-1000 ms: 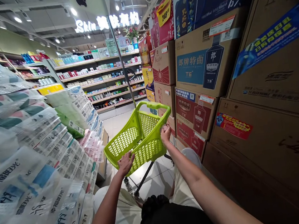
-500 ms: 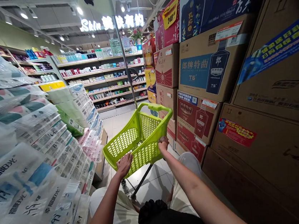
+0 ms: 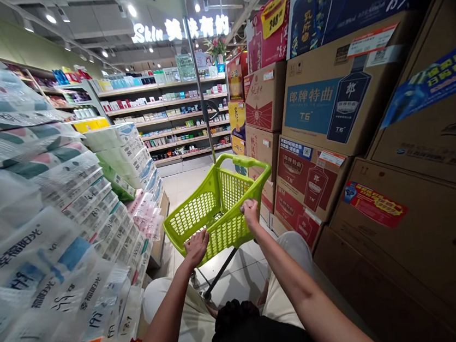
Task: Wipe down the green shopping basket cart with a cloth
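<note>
A lime-green shopping cart (image 3: 228, 236) with lattice sides stands right in front of me, turned at an angle, on grey legs. Its basket holds no goods that I can see. My left hand (image 3: 197, 247) rests over the near rim toward the left, fingers curled across the edge. Farther right, my right hand (image 3: 251, 212) is closed on the same near side, close to the cart's raised handle end (image 3: 243, 161). The fingertips of the right hand are partly hidden from view.
Plastic-wrapped tissue packs (image 3: 77, 182) are piled high on my left. Stacked cartons (image 3: 311, 106) make a wall on my right. A thin sign pole (image 3: 199, 86) rises behind the cart, and shelves of small goods (image 3: 168, 117) stand across the tiled floor (image 3: 186, 184).
The view has swung slightly left, so the cart, cartons and shelves sit farther right in the picture. My right hand sits a little higher on the cart's side; both hands stay on it.
</note>
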Demonstrator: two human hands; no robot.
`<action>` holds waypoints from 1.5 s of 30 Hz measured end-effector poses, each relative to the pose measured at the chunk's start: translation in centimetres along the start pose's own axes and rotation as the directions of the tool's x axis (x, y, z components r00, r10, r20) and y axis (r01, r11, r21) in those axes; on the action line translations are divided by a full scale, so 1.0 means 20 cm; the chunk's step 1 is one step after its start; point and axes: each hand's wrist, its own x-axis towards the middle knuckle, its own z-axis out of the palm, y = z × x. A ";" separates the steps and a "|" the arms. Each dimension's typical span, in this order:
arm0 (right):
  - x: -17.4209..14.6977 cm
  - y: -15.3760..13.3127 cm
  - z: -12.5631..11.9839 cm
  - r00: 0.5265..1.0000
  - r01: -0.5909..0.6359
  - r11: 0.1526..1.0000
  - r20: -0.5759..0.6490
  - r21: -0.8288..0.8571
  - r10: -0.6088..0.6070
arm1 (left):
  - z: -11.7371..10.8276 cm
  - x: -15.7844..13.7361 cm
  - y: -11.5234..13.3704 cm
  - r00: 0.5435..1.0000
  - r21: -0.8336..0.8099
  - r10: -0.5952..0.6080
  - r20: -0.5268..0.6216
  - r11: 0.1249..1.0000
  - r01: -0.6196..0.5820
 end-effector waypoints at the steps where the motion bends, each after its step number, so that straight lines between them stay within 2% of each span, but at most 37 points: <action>1: 0.00 -0.01 0.00 1.000 -0.017 1.000 -0.009 0.007 0.017 | 0.00 0.00 0.00 1.000 -0.003 -0.001 0.003 1.000 0.001; 4: -0.05 -0.03 0.01 0.997 -0.072 0.997 -0.015 0.020 0.073 | 0.02 -0.01 0.01 1.000 -0.014 -0.004 -0.002 1.000 0.004; 8: -0.11 -0.08 -0.03 0.994 -0.098 0.994 0.042 0.041 0.097 | 0.03 -0.02 0.03 1.000 -0.020 -0.015 -0.005 1.000 0.015; 11: -0.09 -0.15 -0.06 0.998 0.032 0.997 0.058 0.075 -0.037 | 0.03 -0.03 0.04 1.000 -0.033 -0.017 0.002 0.999 0.017; 14: -0.07 -0.20 -0.06 0.981 0.178 0.983 0.071 0.043 -0.180 | 0.03 -0.03 0.05 1.000 -0.049 -0.023 0.003 0.999 0.023; 21: -0.15 -0.06 -0.07 0.986 0.162 0.987 0.051 -0.011 -0.161 | 0.03 -0.04 0.08 0.999 -0.109 -0.048 -0.016 0.993 0.046; 27: -0.17 0.01 -0.12 0.939 0.263 0.964 0.244 -0.049 -0.244 | 0.03 -0.03 0.08 0.998 -0.185 -0.056 -0.011 0.981 0.053; 29: -0.18 0.04 -0.12 0.946 0.233 0.972 0.240 -0.044 -0.216 | 0.03 -0.04 0.08 0.998 -0.196 -0.057 -0.007 0.979 0.055; 32: -0.24 0.08 -0.09 0.985 0.078 0.996 0.157 -0.031 -0.073 | 0.03 -0.05 0.09 0.998 -0.199 -0.059 -0.011 0.978 0.055; 34: -0.27 0.08 -0.06 0.993 -0.012 1.000 0.121 -0.017 0.014 | 0.03 -0.06 0.10 0.998 -0.208 -0.062 -0.020 0.977 0.057; 36: -0.30 0.05 -0.02 0.995 -0.017 1.000 0.095 0.024 0.014 | 0.04 -0.06 0.11 0.997 -0.226 -0.072 -0.025 0.972 0.065; 40: -0.35 0.02 0.03 0.987 0.135 0.985 0.076 0.111 -0.144 | 0.03 -0.06 0.11 0.996 -0.249 -0.086 -0.018 0.965 0.079; 43: -0.43 0.08 0.03 0.998 0.031 0.999 0.060 0.044 -0.033 | 0.00 -0.07 0.07 0.998 -0.227 -0.043 -0.040 0.973 0.032; 45: -0.49 0.12 0.02 0.998 -0.051 0.999 0.047 0.006 0.051 | -0.02 -0.08 0.01 0.993 -0.153 -0.021 -0.113 0.988 0.004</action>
